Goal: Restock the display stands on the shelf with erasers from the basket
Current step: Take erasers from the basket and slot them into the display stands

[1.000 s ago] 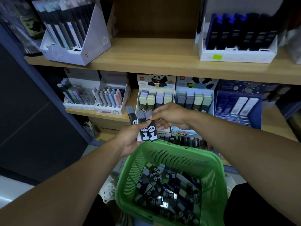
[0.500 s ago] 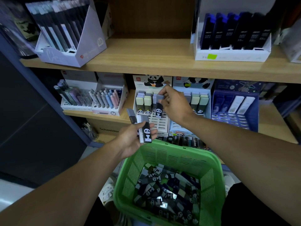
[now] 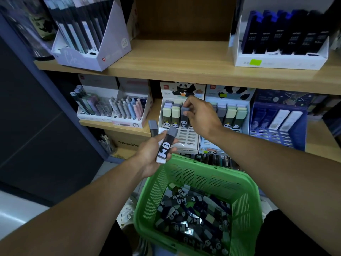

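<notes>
- Right hand (image 3: 200, 117): fingertips pinch the top of a grey eraser (image 3: 185, 117) standing upright in the left panda display stand (image 3: 181, 115), beside two pale green ones.
- Left hand (image 3: 153, 154): fingers curled round several spare erasers (image 3: 166, 145), held above the basket rim.
- Green basket (image 3: 245, 204): below the shelf (image 3: 184, 69), holds a loose heap of panda erasers.

Both my forearms bare, no sleeves, watch or rings in view. Dark clothing (image 3: 287, 235) low in frame, probably trousers; too dim.
</notes>
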Tool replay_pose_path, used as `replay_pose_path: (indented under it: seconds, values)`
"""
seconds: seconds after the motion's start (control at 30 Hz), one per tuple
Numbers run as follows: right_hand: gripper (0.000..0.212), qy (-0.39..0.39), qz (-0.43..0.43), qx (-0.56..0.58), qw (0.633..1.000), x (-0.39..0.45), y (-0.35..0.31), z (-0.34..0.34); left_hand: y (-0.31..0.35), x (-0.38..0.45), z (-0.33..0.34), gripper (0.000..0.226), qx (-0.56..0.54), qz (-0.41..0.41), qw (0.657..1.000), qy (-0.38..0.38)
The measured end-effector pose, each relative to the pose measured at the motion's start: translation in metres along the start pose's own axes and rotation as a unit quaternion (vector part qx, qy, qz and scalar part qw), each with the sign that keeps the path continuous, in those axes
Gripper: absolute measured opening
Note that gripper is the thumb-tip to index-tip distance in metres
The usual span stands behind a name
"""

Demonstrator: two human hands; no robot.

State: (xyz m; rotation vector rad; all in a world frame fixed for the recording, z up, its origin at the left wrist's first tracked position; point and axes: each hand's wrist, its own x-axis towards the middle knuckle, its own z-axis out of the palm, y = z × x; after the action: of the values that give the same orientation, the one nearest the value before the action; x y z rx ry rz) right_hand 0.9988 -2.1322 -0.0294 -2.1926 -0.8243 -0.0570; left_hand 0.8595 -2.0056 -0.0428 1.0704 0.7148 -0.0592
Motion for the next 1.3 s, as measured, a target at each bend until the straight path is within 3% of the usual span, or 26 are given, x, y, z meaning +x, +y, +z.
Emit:
replay_pose_path:
  seconds: [0.27,0.53,0.63,0.7,0.83,0.9,1.0,1.07,1.2,1.3]
  values:
    - [0.023,0.023,0.045,-0.129,0.990,0.002,-0.001,-0.004,0.001,-0.003,-0.002,0.027,0.027,-0.002,1.000,-0.007]
    - [0.024,0.024,0.041,-0.158,0.986,0.002,0.004,-0.001,0.002,-0.003,-0.002,0.025,-0.001,-0.014,0.999,-0.036]
    - [0.020,0.023,0.005,-0.104,0.994,-0.002,0.002,-0.002,0.002,-0.005,0.000,0.024,-0.003,-0.004,0.999,-0.048]
    - [0.017,-0.028,0.001,-0.012,1.000,-0.005,-0.004,-0.003,0.002,-0.005,0.002,0.025,-0.007,0.002,0.999,-0.051]
    - [0.021,-0.178,0.121,0.152,0.965,-0.016,-0.010,-0.008,0.003,-0.004,0.007,0.026,-0.014,0.019,0.999,-0.042]
    - [0.021,-0.206,0.186,0.201,0.939,-0.019,-0.006,-0.011,0.002,-0.003,0.011,0.025,-0.008,0.021,0.999,-0.040]
    - [0.018,-0.181,0.265,0.312,0.894,-0.016,0.000,-0.022,-0.002,-0.003,0.017,0.023,0.008,0.004,0.999,-0.045]
    - [0.015,-0.118,0.278,0.344,0.889,-0.012,0.004,-0.029,-0.003,-0.003,0.018,0.028,-0.005,-0.009,0.999,-0.040]
    - [0.009,0.037,0.199,0.230,0.952,-0.010,0.017,-0.036,-0.002,-0.005,0.017,0.033,-0.054,-0.027,0.997,-0.042]
    - [0.011,0.039,0.130,0.164,0.977,-0.014,0.023,-0.036,-0.002,-0.007,0.016,0.034,-0.066,-0.037,0.996,-0.055]
